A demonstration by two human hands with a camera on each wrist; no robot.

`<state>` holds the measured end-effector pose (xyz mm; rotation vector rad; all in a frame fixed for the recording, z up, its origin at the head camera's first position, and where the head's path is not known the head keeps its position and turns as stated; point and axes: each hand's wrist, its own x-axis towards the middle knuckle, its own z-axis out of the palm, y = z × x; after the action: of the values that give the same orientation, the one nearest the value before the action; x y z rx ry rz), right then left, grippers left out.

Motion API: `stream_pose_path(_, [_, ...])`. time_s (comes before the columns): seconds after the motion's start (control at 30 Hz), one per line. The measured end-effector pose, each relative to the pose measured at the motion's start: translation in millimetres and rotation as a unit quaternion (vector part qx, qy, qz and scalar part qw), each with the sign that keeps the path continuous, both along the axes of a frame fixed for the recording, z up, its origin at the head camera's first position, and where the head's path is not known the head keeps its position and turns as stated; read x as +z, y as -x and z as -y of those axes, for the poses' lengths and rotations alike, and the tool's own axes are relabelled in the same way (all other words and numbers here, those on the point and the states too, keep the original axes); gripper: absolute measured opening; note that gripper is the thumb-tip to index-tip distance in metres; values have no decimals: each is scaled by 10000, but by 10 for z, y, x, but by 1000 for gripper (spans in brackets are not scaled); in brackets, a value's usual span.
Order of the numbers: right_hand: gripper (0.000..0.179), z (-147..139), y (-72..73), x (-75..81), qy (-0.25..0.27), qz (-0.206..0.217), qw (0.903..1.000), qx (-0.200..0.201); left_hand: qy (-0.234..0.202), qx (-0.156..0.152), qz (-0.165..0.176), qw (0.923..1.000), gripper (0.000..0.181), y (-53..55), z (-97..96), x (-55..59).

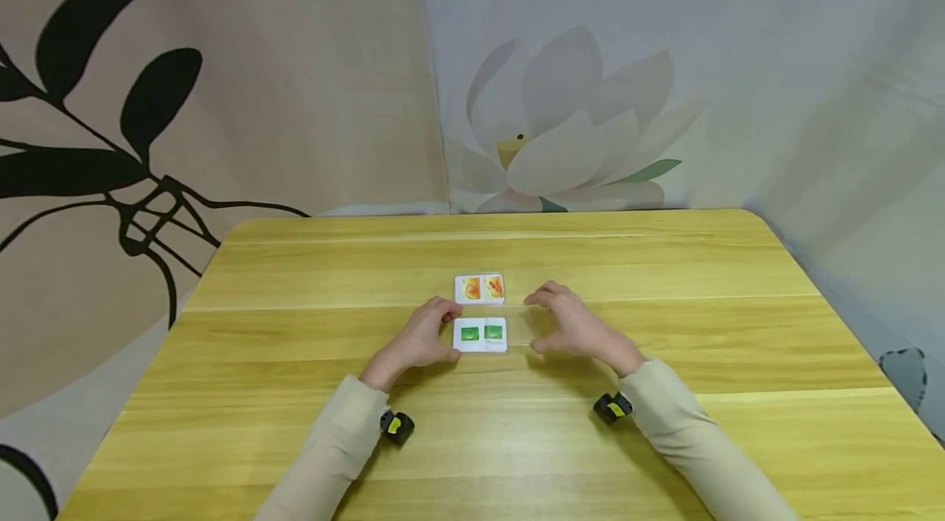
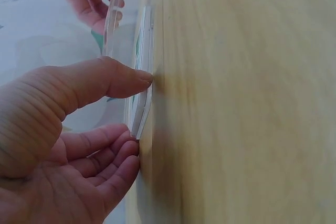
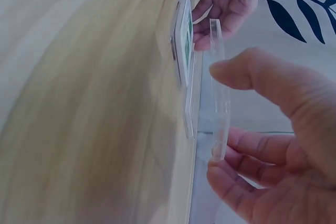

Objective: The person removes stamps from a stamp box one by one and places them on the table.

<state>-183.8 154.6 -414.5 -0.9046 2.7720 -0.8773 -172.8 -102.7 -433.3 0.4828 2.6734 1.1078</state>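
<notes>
A flat white case (image 1: 481, 346) with two green pictures side by side lies on the table. My left hand (image 1: 423, 335) grips its left end, thumb (image 2: 123, 80) at the near edge and fingertips at the far side. My right hand (image 1: 574, 326) pinches a thin clear plastic cover (image 3: 220, 114) between thumb and fingers. The cover is raised off the table, tilted beside and over the right end of the green case. Just beyond lies a second white case (image 1: 480, 290) with two orange pictures.
Both cases lie near the middle of a light wooden table (image 1: 295, 390). Behind it hangs a pale curtain (image 1: 332, 78) printed with dark leaves and a white flower. Each wrist wears a small black camera, such as the left one (image 1: 397, 427).
</notes>
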Motion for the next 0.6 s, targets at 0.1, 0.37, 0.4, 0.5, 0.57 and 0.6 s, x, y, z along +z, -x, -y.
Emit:
stream_pose_path(0.1, [56,-63,-13,3,-58,-32,10000,16,-15,31,-1,10000,63,5,0,-8])
stream_pose_path(0.37, [57,-241,-38,-12,26,-89,10000,5,-27,76,-36,10000,63,-3,0,-9])
stream_pose_path(0.4, [57,-264,-41,-16,54,-93,9999,-2,-25,69,-40,10000,63,-4,1,-10])
stream_pose_path(0.5, [57,-331,-48,-28,109,-147,9998,-34,-14,18,-65,10000,62,-3,1,-11])
stream_pose_path(0.57, [56,-373,-54,-32,175,-162,9997,-46,-19,-16,-85,10000,62,-3,2,-13])
stream_pose_path(0.6, [56,-393,-56,-34,198,-169,9996,-53,-23,-37,-80,10000,62,-3,3,-14])
